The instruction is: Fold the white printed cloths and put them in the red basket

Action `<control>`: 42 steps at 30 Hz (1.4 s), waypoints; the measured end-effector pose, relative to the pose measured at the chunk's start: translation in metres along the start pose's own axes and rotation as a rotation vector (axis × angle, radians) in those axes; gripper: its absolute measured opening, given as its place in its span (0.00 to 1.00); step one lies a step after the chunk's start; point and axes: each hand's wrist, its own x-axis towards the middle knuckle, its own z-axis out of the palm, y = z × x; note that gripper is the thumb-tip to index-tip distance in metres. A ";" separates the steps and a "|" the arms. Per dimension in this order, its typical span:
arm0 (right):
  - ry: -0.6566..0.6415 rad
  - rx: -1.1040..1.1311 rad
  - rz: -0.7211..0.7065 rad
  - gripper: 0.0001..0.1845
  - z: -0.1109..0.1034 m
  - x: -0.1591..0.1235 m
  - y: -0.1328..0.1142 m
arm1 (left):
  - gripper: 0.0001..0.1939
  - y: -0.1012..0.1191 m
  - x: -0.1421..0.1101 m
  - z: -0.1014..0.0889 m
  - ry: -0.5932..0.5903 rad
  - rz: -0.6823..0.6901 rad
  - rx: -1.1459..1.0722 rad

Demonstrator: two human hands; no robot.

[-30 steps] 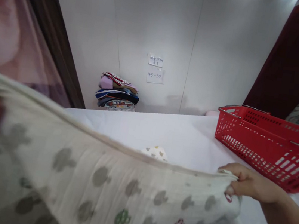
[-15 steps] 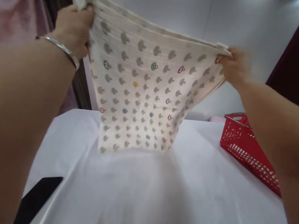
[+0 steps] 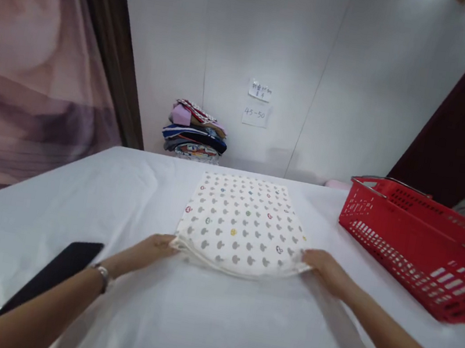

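A cream cloth with grey mushroom-like prints and a few coloured ones is spread over the white-covered table. Its far part lies flat, while the near edge bows a little between my hands. My left hand, with a silver bangle on its wrist, is closed on the near left corner. At the near right corner, my right hand has its fingers closed on the cloth. The fingertips of both hands are partly hidden and slightly blurred.
A red plastic basket stands on the table's right side. Folded fabrics are stacked at the back by the wall, left of paper labels. A flat black object lies near my left forearm. A pink curtain hangs at left.
The cloth was stretched close to me, then raised in front of the wall in both hands. Now it has come down onto the table, and both hands are lower, still at its corners.
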 end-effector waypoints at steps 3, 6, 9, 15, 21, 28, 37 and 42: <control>0.064 -0.040 0.075 0.15 0.032 -0.037 -0.001 | 0.20 -0.022 -0.015 0.025 0.043 0.004 -0.019; 0.061 -0.078 0.081 0.17 0.033 -0.052 0.003 | 0.18 -0.027 -0.022 0.026 0.150 0.061 0.080; 0.023 -0.118 0.048 0.18 0.030 -0.055 0.006 | 0.14 -0.030 -0.023 0.029 0.176 0.212 0.227; -0.024 -0.208 0.046 0.19 0.038 -0.062 0.004 | 0.12 -0.030 -0.031 0.047 0.237 0.283 0.294; -0.045 -0.227 0.034 0.21 0.042 -0.047 -0.030 | 0.22 -0.018 -0.047 0.061 0.260 0.264 0.464; -0.163 0.010 -0.085 0.19 0.047 0.004 -0.089 | 0.14 -0.011 -0.045 0.073 0.277 0.332 0.482; -0.187 0.070 -0.083 0.14 0.061 0.049 -0.109 | 0.08 0.006 -0.031 0.082 0.275 0.300 0.673; -0.043 0.123 -0.050 0.17 0.061 0.039 -0.110 | 0.15 0.011 -0.033 0.083 0.336 0.359 0.712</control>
